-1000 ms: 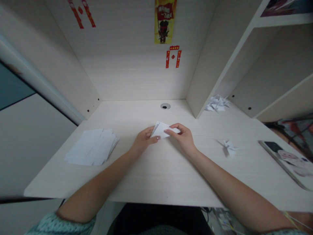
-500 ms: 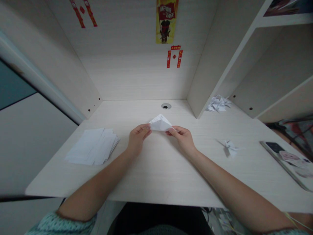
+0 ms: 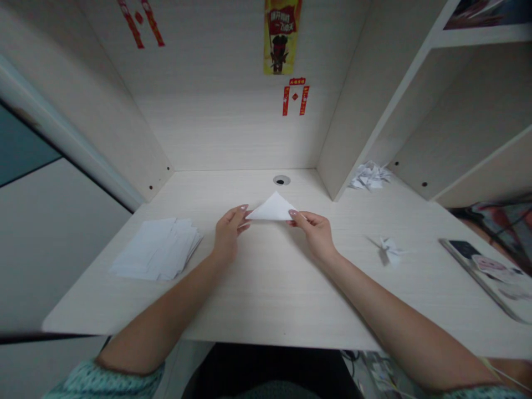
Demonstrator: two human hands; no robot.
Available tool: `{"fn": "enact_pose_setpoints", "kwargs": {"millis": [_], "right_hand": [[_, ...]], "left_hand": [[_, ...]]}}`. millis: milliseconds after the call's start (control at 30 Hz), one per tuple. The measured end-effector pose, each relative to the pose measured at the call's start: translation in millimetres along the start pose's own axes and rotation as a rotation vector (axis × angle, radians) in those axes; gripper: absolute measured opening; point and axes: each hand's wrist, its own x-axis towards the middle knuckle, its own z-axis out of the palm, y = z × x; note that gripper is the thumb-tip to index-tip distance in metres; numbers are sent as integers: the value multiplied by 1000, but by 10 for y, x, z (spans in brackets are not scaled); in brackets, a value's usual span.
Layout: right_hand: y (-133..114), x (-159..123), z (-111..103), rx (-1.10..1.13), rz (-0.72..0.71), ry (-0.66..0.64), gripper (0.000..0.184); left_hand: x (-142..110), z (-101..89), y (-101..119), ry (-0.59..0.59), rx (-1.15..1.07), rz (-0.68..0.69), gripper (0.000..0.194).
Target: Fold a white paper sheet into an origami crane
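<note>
A white sheet of paper (image 3: pixel 272 209), folded into a flat triangle with its tip pointing away from me, is held just over the desk. My left hand (image 3: pixel 228 230) pinches its left corner between thumb and fingers. At the right corner, my right hand (image 3: pixel 313 230) grips it with the thumb on top and the fingers below. A stack of white paper sheets (image 3: pixel 155 249) lies to the left of my left hand. To the right of my right hand sits a small folded paper crane (image 3: pixel 390 251).
A pile of folded white paper pieces (image 3: pixel 369 176) lies in the cubby behind the divider (image 3: pixel 353 111). A tablet-like device with pictures on it (image 3: pixel 486 271) rests at the desk's right. A round cable hole (image 3: pixel 281 180) is near the back panel.
The paper has gone from a partly opened shape with raised flaps to a flat triangle. My left hand has shifted slightly left and my right hand slightly right.
</note>
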Motion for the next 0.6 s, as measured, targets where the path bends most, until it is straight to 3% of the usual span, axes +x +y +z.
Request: {"fn": "enact_pose_setpoints", "kwargs": {"millis": [100,300,433,600], "right_hand": [[-46,-62,24,-102,-3,-61,32],[-79,-151,76,-149,-39,-200,27],[-37,-146,79,-188,-115,-202,25],[-25,-162,100,-126,-112,-179,25]], "left_hand": [[-18,17,11,-32,18,29,48],[-90,70,31,-208,119,5,61],[-115,75,31,-176,177,32,65],[-122,67,5,-111,185,60,46]]}}
